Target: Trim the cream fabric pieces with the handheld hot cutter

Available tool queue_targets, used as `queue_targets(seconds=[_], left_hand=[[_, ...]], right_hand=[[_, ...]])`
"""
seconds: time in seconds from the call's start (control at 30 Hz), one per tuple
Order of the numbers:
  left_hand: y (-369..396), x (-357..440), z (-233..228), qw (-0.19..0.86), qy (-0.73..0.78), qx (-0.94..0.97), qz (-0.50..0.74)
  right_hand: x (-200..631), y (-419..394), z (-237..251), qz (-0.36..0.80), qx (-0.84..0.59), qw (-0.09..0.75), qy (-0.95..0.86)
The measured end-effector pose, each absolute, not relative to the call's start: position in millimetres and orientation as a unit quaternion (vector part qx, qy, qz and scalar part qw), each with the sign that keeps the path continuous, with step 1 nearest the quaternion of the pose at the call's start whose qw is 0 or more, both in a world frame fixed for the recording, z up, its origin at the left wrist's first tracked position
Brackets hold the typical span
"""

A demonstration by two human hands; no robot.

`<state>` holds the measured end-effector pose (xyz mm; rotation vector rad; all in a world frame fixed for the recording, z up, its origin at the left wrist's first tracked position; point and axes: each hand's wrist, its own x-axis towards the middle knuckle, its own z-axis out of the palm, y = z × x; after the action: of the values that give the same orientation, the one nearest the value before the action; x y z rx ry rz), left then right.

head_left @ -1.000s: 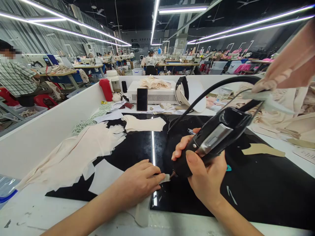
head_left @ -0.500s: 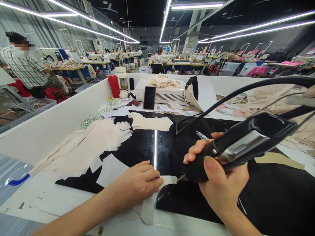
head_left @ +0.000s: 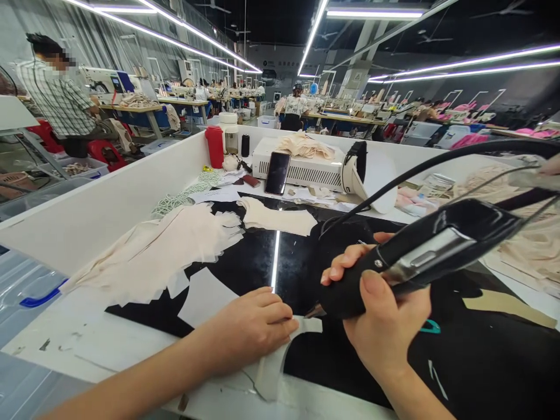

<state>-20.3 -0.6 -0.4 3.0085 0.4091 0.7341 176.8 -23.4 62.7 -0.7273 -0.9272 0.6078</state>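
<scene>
My left hand [head_left: 251, 326] lies on a pale fabric piece [head_left: 313, 325], its fingers bent and pressed together to hold it against the black work surface [head_left: 332, 361]. A narrow end of the piece sticks out past the fingertips, and another part runs down toward the front edge. Wrapped in my right hand [head_left: 387, 332] is a black corded hand tool [head_left: 424, 262] with a metal strip along its side. Its pointed metal tip [head_left: 313, 312] is at the upper edge of that narrow end. Partly under my left wrist lies a white sheet [head_left: 205, 300].
Stacked cream fabric pieces [head_left: 280, 219] and a larger pale pile [head_left: 175, 251] lie beyond my left hand. A phone [head_left: 278, 172] leans against a white vented box [head_left: 301, 170]. The tool's cable [head_left: 420, 162] arches at right. A tan piece [head_left: 510, 308] and a teal-handled item [head_left: 430, 326] lie right.
The tool tip has moved slightly left over the narrow end of the fabric, more of which now shows. The view has shifted a little, and the teal item has come into sight.
</scene>
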Motion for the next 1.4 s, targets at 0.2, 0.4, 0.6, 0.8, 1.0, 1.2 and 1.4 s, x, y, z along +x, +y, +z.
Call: queue_targets(seconds=[0.2, 0.4, 0.6, 0.8, 1.0, 1.2, 1.4], left_hand=[[-0.6, -19.1, -0.9, 0.002, 0.127, 0.958, 0.258], [-1.8, -20.4, 0.2, 0.006, 0.134, 0.96, 0.245], [-2.0, -20.1, -1.0, 0.009, 0.134, 0.958, 0.253], [-1.5, -21.3, -1.1, 0.005, 0.131, 0.96, 0.249], [-0.8, -21.8, -3.0, 0.004, 0.132, 0.961, 0.243], [-1.5, -21.9, -1.8, 0.005, 0.136, 0.961, 0.242], [-0.1, -21.8, 0.1, 0.009, 0.125, 0.964, 0.235]], right_hand=[[175.3, -25.2, 58.7, 0.27, -0.347, 0.784, -0.438], [177.9, -26.3, 63.0, 0.272, -0.349, 0.784, -0.434], [186.8, -24.9, 64.3, 0.236, -0.35, 0.799, -0.428], [187.0, -25.5, 60.9, 0.229, -0.349, 0.795, -0.44], [186.0, -25.6, 61.8, 0.23, -0.348, 0.799, -0.434], [185.0, -27.4, 65.7, 0.256, -0.349, 0.796, -0.423], [177.1, -35.4, 69.9, 0.28, -0.323, 0.793, -0.434]])
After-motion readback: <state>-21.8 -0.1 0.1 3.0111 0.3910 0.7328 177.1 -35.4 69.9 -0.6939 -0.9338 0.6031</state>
